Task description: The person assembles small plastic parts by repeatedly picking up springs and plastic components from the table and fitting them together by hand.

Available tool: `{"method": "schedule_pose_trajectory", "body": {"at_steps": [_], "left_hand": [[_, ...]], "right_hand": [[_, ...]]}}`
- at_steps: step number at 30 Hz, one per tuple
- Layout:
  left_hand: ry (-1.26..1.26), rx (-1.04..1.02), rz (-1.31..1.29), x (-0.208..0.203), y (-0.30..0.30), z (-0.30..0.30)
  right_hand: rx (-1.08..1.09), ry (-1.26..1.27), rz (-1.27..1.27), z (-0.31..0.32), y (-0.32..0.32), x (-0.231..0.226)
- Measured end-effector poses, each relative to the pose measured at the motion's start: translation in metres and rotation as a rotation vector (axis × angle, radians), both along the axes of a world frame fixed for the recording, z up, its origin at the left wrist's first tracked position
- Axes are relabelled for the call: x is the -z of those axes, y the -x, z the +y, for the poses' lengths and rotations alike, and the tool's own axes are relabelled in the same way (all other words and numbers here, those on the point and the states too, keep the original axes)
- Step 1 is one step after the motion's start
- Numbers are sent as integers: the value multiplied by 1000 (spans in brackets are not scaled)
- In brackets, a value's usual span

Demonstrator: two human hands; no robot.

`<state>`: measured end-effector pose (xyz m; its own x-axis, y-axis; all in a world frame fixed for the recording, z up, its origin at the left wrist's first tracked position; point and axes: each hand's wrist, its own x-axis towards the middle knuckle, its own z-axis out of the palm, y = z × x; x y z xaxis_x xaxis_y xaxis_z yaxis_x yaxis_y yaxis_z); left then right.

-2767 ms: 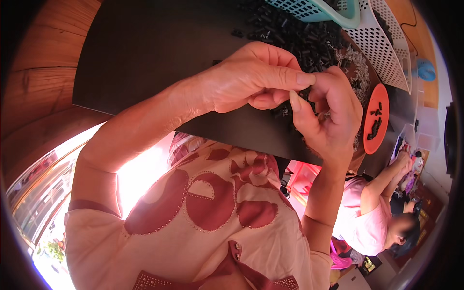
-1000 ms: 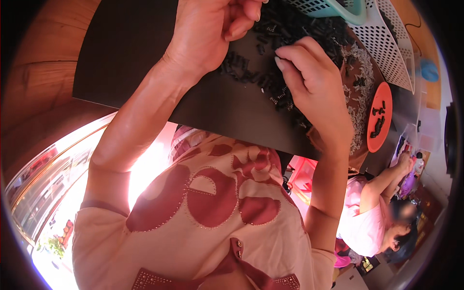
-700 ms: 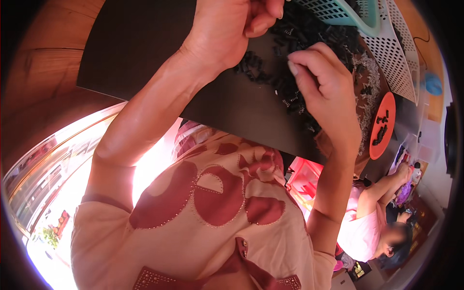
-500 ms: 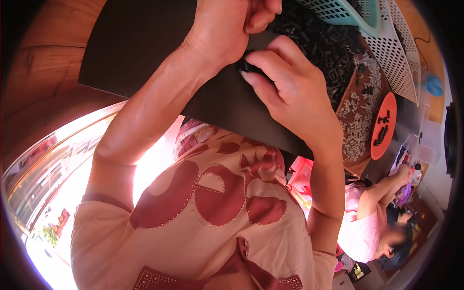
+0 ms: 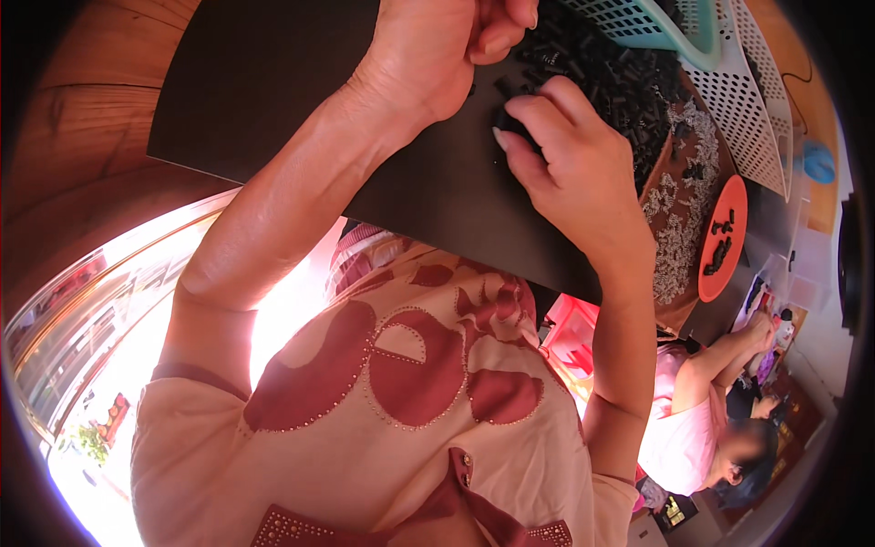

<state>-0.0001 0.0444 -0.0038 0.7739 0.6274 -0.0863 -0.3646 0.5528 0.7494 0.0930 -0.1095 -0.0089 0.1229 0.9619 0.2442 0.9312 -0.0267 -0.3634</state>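
Observation:
My left hand [image 5: 433,55] is at the top edge, its fingers curled in over the dark tabletop [image 5: 437,178]. Whatever those fingers hold, if anything, is hidden. To its right, my right hand [image 5: 574,150] has thumb and forefinger closed on a small black part [image 5: 502,117], mostly covered by the fingertips. Beyond that hand lies a heap of small black tube-like parts [image 5: 629,96]. A small dark piece also shows beside my left wrist.
Small silvery metal pieces [image 5: 679,219] fill a brown tray to the right. Beside it, an orange-red plate [image 5: 729,205] holds several black parts. A teal basket [image 5: 702,50] and a white perforated basket [image 5: 752,100] stand at the far right. Another person [image 5: 693,410] works at lower right.
My right hand has shifted right, away from my left wrist, with the small black part between its fingertips. My left hand has barely moved and stays curled.

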Motion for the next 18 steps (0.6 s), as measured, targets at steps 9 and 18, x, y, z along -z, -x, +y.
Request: {"method": "schedule_pose_trajectory", "body": {"at_steps": [9, 18], "left_hand": [[22, 135, 7, 0, -6, 1], [-359, 516, 102, -6, 0, -21]], "right_hand": [[102, -284, 112, -18, -13, -14], [103, -493, 44, -36, -16, -27]]}}
